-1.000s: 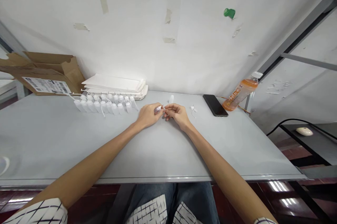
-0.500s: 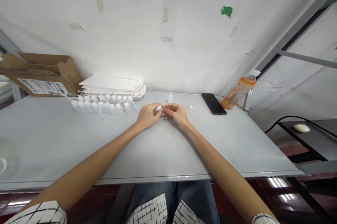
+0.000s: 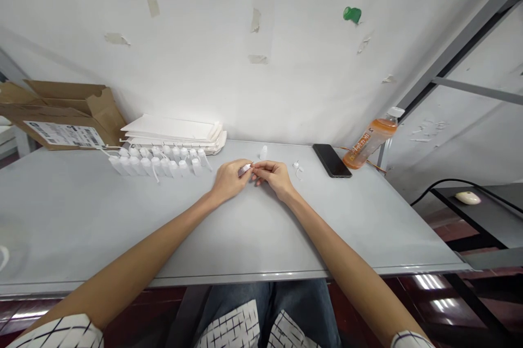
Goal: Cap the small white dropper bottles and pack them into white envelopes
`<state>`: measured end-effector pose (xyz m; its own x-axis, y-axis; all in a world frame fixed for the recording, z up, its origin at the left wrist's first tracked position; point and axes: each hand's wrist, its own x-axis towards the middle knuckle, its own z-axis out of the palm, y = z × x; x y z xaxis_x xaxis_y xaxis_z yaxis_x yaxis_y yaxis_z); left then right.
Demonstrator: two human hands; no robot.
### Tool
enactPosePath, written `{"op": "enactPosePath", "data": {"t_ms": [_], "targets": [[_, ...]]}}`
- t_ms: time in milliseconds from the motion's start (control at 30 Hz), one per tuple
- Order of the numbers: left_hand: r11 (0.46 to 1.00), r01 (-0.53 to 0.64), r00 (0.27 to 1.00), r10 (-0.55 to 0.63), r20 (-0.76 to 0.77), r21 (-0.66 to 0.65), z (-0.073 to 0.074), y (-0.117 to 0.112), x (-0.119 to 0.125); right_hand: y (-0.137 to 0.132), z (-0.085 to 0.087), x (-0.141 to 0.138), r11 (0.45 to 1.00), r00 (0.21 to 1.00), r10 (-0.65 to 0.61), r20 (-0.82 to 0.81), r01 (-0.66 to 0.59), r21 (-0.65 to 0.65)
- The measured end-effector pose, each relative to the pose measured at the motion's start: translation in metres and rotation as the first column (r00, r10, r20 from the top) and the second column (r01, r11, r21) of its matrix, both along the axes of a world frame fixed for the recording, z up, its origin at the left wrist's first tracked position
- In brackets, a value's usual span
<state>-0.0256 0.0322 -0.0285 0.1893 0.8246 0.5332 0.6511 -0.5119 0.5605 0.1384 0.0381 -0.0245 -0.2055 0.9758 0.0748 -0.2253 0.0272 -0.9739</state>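
The small white bottle [image 3: 244, 170] is tilted in the left hand [image 3: 229, 179], over the middle of the table [image 3: 261, 239], with that hand's fingers curled closed around it. The right hand [image 3: 276, 177] meets it at the tip, fingers bunched close; from here I can't tell what they grip. Just beyond, another bottle [image 3: 263, 152] stands upright, and a strapped white cap [image 3: 296, 165] lies between the right hand and the black phone [image 3: 332, 161].

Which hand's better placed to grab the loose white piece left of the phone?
Right hand, likely: it's nearer the loose piece, while the left hand grips a small bottle.
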Motion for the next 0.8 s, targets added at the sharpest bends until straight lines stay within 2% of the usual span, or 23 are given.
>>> {"op": "enactPosePath", "data": {"t_ms": [400,667,800], "targets": [[1.0,0.031,0.999,-0.031,0.026,-0.007,0.004,-0.003,0.0,0.0,0.0,0.0,1.0,1.0,0.007,-0.002,-0.007,0.02],[0.991,0.033,0.99,-0.014,0.142,-0.133,0.008,-0.001,0.002,-0.003,0.002,-0.002,1.0,1.0,-0.011,0.0,0.011,0.0],[0.987,0.034,0.984,-0.006,0.176,-0.154,0.011,-0.001,0.002,-0.004,0.004,-0.001,1.0,1.0,-0.002,-0.004,0.002,-0.013]]}}
